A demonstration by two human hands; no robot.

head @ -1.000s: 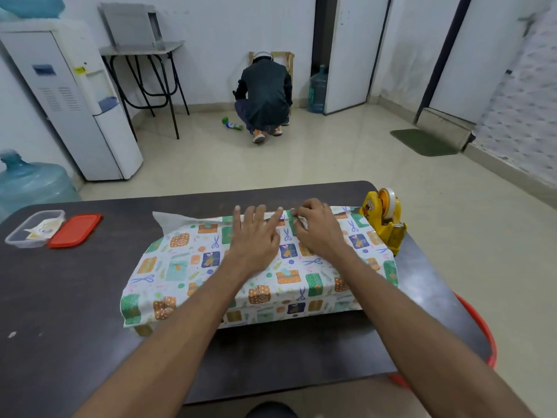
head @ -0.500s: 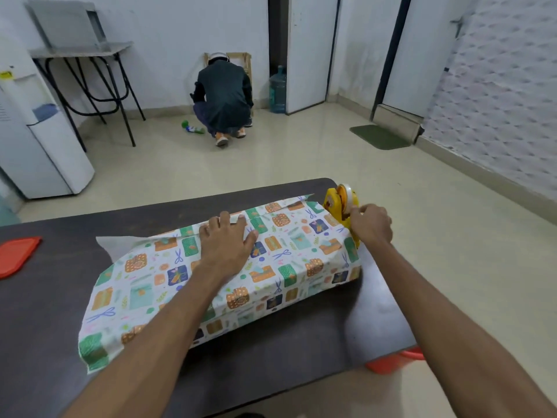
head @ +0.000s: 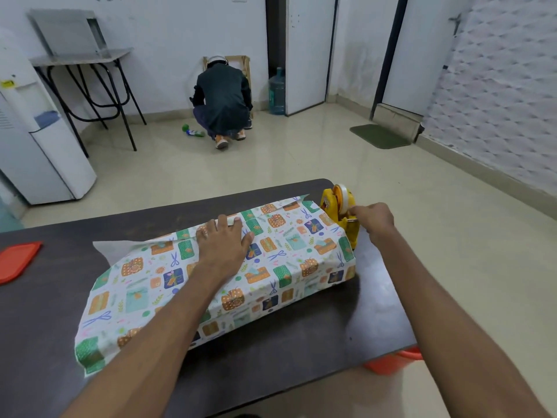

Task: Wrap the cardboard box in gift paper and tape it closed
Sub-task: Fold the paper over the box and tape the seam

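Note:
A long box covered in patterned gift paper [head: 286, 260] lies across the dark table [head: 271, 366]. My left hand [head: 224, 239] presses flat on top of it, fingers straight, over the paper's seam along the far edge. A yellow tape dispenser [head: 339, 209] stands at the box's right end. My right hand [head: 372, 220] has its fingers curled at the dispenser's front, pinching at the tape end. The tape itself is too small to make out. The cardboard is hidden under the paper.
A red lid [head: 16, 260] lies at the table's left edge. An orange bucket [head: 391, 362] sits on the floor under the table's right corner. A person [head: 223, 98] crouches at the far wall. A white water dispenser [head: 39, 137] stands at the left.
My right hand left the seam on top of the box and went right to the tape dispenser, where it stays. My left hand kept pressing the paper. The view turned right.

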